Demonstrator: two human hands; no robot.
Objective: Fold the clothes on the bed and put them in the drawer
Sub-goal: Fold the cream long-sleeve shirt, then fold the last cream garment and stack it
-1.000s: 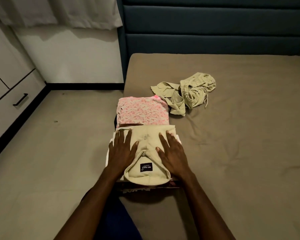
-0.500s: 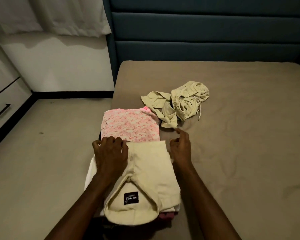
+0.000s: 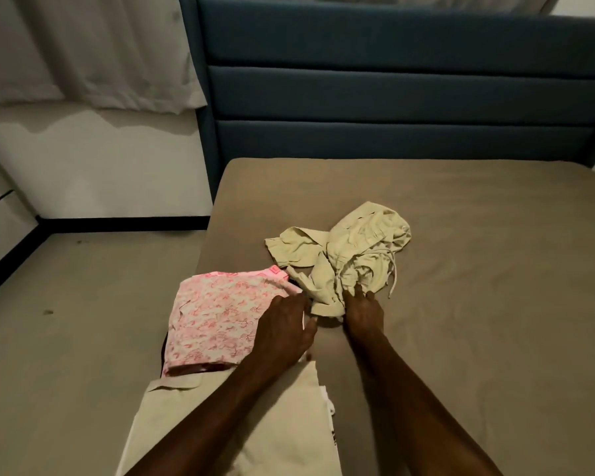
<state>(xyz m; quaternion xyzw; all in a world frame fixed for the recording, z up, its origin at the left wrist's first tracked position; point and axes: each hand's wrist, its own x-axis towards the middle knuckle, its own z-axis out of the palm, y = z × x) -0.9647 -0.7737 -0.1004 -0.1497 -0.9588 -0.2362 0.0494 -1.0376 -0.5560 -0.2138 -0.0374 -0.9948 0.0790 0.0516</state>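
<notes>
The bed (image 3: 478, 269) carries everything along its left edge. Nearest the foot lies a folded cream garment (image 3: 255, 424), beyond it a folded pink floral garment (image 3: 217, 317), both stacked aside, likely ready for the drawer. Further in lies the crumpled cream garment (image 3: 351, 255), not yet folded. The right hand (image 3: 363, 312) reaches its near edge, fingers extended and touching; the left hand (image 3: 282, 328) hovers alongside, fingers loosely spread, holding nothing

Cream garment (image 3: 255, 424) cropped at bottom edge
</notes>
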